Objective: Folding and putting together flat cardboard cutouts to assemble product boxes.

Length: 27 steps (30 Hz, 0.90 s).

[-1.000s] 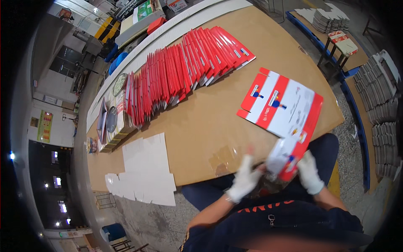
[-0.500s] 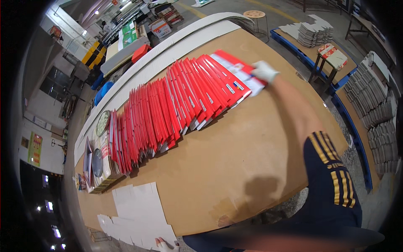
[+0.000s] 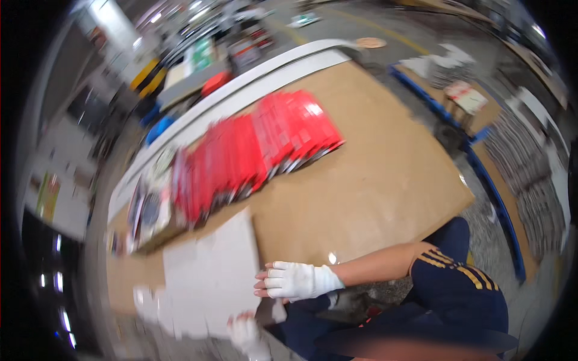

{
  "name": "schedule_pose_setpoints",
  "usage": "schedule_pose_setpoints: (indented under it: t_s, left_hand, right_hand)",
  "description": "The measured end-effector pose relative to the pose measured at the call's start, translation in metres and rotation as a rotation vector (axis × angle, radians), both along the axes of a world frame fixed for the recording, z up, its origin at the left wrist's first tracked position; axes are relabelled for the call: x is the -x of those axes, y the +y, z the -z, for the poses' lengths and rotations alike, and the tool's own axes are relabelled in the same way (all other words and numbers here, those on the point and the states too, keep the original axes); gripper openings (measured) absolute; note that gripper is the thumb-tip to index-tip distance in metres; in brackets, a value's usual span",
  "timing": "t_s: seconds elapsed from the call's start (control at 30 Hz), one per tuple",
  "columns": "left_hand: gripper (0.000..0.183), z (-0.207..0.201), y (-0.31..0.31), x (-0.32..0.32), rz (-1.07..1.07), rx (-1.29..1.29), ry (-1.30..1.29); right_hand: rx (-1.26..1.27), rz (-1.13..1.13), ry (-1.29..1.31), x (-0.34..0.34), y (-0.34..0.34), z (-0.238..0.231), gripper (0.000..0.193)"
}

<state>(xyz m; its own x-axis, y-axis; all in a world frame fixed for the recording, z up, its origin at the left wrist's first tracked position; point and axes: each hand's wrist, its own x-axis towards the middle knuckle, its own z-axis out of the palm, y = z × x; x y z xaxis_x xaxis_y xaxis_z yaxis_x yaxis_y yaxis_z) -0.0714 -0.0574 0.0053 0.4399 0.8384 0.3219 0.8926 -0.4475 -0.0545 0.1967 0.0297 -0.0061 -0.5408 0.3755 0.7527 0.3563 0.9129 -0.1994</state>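
A white fingerless glove covers my right hand (image 3: 298, 281), which reaches in from the right. Its bare fingers point left, stretched out, at the right edge of a pale cut cardboard sheet (image 3: 208, 271). I see nothing held in it, though its underside is hidden. My left hand (image 3: 247, 337), also gloved in white, is at the sheet's near edge; motion smears its fingers, and whether it grips the sheet is unclear. Beyond both hands, a long overlapping row of flat red printed pieces (image 3: 259, 138) slants across the brown cardboard-covered table (image 3: 373, 198).
A packaged bundle (image 3: 153, 213) stands at the row's left end. Stacked white sheets (image 3: 235, 102) line the table's far edge. To the right, blue pallets (image 3: 494, 207) bear stacks of grey cut cardboard (image 3: 524, 156), and a small stand (image 3: 465, 99) is beside them.
My right hand has come back from the row's far right end to the near edge. The red-and-white piece it touched no longer sticks out there. My view has shifted and blurred.
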Motion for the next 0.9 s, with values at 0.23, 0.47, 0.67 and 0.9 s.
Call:
schedule_pose_setpoints:
  t_s: [0.23, 0.47, 0.67, 0.9]
  left_hand:
    - [0.085, 0.020, -0.021, -0.027, -0.540, -0.302, -0.381]
    - [0.089, 0.128, -0.008, 0.028, -1.148, -0.004, -1.833]
    - [0.032, 0.121, 0.000, 0.017, -0.766, -0.013, -2.149]
    - [0.035, 0.109, -0.005, 0.014, -0.698, -0.003, -2.119]
  right_hand:
    - [0.385, -0.224, -0.130, 0.087, 0.010, 0.035, 0.016]
    - [0.439, -0.175, -0.233, 0.120, -0.015, 0.049, 0.029]
    - [0.537, -0.164, -0.135, 0.121, 0.002, 0.026, 0.032]
    - [0.377, -0.043, 0.127, 0.096, 0.015, -0.024, 0.040]
